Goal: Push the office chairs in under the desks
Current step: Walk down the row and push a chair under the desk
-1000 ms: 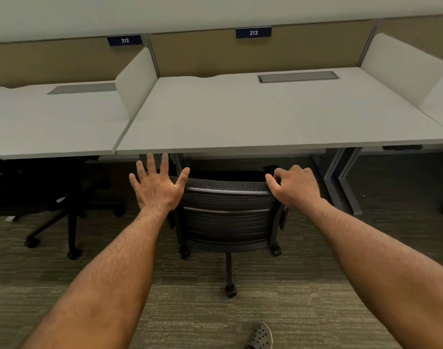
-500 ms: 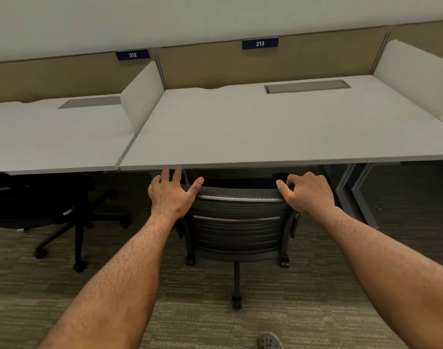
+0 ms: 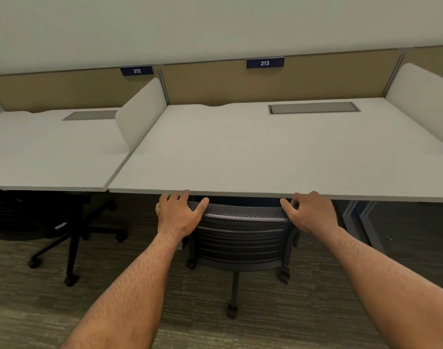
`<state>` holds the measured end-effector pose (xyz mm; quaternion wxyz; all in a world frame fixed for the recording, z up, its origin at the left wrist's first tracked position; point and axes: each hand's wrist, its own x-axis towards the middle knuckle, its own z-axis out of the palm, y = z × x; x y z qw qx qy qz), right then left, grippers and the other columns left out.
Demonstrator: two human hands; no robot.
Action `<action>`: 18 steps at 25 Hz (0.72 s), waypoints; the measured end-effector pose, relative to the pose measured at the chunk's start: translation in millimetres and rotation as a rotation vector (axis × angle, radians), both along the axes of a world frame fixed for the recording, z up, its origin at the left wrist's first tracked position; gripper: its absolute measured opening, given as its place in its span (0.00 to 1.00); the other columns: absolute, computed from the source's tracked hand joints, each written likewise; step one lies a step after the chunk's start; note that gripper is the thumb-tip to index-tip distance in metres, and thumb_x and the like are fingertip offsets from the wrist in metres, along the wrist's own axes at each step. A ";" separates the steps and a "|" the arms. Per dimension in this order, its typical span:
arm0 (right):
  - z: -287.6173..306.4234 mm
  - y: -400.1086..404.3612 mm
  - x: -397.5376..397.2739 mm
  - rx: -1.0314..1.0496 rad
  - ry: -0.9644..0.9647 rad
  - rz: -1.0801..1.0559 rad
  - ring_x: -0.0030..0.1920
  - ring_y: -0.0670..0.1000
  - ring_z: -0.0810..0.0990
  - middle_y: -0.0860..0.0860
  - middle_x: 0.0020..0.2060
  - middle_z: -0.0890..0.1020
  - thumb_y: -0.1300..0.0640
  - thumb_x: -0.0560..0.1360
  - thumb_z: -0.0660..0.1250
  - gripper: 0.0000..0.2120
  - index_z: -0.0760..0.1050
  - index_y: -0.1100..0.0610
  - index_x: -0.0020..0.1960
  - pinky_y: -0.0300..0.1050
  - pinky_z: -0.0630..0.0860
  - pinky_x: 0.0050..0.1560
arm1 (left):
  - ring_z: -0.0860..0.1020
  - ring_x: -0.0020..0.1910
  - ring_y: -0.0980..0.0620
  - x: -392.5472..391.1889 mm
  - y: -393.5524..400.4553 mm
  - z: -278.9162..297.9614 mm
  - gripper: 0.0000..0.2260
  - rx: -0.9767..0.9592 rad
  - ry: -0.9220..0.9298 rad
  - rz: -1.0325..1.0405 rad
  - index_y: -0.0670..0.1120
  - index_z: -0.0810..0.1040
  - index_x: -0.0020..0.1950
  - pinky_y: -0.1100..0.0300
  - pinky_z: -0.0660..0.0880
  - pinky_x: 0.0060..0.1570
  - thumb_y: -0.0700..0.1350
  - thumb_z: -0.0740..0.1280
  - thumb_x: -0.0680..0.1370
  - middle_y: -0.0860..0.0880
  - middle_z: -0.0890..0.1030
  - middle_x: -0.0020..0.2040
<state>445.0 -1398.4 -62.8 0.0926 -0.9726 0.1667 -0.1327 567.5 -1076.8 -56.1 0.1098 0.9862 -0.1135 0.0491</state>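
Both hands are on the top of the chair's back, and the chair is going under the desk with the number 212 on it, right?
Not quite. Both hands, left hand and right hand, are on the top of the chair, but the head view shows it under the desk marked by the sign 213, not 212.

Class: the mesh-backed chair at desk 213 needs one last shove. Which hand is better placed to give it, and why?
Left, narrowly. The left hand lies over the left top corner of the mesh-backed chair, palm behind the frame. The right hand only curls its fingers over the right corner.
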 end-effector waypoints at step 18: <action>2.2 -60.8 41.0 -0.020 0.018 -0.098 0.47 0.54 0.77 0.50 0.41 0.84 0.30 0.78 0.43 0.35 0.83 0.50 0.50 0.54 0.69 0.56 | 0.57 0.78 0.42 63.1 -55.3 -8.8 0.42 -0.053 0.061 -0.090 0.51 0.61 0.79 0.39 0.54 0.76 0.76 0.46 0.74 0.45 0.61 0.80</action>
